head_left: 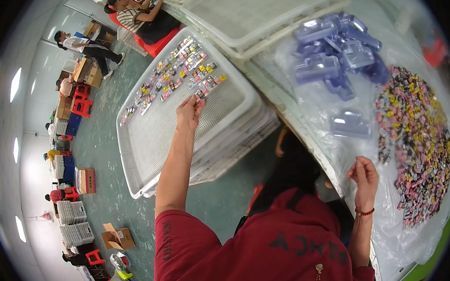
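A work table (288, 103) is covered with clear plastic sheeting; beside its left edge, a white mesh tray (147, 159) tops a stack. A heap of small colourful packets (423, 146) lies toward the table's right edge; a tug on the sheeting might scatter it. The right hand (364, 177) is curled near the left edge, contents unclear. The left hand (189, 113) seems to pinch one packet (200, 94) inside the tray; a careless knuckle could skew the neighbouring rows (172, 72).
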`<state>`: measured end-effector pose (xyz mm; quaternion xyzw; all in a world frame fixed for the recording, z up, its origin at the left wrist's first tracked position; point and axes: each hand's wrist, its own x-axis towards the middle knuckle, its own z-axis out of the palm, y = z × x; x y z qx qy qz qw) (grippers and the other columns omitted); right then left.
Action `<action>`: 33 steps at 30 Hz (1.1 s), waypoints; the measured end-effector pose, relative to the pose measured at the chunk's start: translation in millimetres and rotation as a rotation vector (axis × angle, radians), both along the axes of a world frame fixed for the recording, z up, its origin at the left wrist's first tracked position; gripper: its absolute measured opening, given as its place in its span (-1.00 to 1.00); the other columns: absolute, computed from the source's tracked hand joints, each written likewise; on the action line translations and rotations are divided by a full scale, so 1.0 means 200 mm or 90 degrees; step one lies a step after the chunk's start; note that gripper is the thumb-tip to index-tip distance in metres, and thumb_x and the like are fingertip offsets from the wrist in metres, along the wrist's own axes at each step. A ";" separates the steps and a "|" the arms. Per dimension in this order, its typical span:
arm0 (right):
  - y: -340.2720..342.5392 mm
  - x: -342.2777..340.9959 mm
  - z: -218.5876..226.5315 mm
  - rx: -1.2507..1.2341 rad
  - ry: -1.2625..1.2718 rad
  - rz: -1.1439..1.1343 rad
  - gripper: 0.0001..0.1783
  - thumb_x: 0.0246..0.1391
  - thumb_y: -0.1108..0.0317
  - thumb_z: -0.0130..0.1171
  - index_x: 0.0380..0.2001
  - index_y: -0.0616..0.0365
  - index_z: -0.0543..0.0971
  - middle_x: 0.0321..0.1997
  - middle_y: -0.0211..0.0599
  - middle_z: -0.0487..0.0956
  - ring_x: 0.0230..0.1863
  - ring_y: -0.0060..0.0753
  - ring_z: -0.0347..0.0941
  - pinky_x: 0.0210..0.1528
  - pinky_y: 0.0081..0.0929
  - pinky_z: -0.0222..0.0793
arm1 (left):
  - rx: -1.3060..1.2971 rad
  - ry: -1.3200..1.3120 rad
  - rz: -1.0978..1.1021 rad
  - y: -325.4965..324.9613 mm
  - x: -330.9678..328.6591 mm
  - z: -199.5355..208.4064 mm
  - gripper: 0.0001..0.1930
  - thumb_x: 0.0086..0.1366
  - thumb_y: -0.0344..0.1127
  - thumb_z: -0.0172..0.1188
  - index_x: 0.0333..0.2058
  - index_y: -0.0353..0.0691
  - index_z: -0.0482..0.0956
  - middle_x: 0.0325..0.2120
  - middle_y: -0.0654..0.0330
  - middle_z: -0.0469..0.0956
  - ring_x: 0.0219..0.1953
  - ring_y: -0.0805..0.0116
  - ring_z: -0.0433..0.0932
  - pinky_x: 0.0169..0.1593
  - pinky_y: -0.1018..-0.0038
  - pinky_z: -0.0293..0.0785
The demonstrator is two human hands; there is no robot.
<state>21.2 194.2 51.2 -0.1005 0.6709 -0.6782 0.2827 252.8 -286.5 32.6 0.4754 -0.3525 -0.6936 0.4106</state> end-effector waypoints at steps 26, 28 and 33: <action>0.19 0.15 -0.10 0.050 -0.021 -0.037 -0.85 0.26 0.37 0.10 -0.26 0.22 0.56 -0.56 -0.55 0.45 -0.55 -0.75 0.33 -0.47 -0.72 0.27 | -0.739 -0.407 -0.275 0.61 -0.49 0.16 -0.69 0.28 -0.47 0.19 0.01 -0.29 0.53 -0.34 0.24 0.59 -0.34 0.46 0.53 -0.29 0.61 0.47; 0.22 0.16 -0.10 0.100 -0.018 -0.021 -0.84 0.25 0.35 0.12 -0.31 0.22 0.57 -0.58 -0.58 0.44 -0.58 -0.78 0.30 -0.50 -0.74 0.24 | -0.780 -0.201 -0.443 0.95 -0.70 0.14 -0.82 0.24 -0.52 0.17 -0.21 -0.26 0.67 -0.26 0.15 0.67 -0.23 0.40 0.63 -0.14 0.53 0.53; 0.30 0.22 -0.05 0.044 -0.021 -0.104 -0.81 0.23 0.32 0.16 -0.37 0.23 0.57 -0.60 -0.61 0.40 -0.59 -0.82 0.23 -0.54 -0.73 0.18 | -1.167 -0.155 -0.605 1.42 -1.13 0.00 -0.75 0.07 -0.48 0.28 -0.21 -0.28 0.60 -0.32 0.07 0.60 -0.25 0.11 0.58 -0.17 0.36 0.50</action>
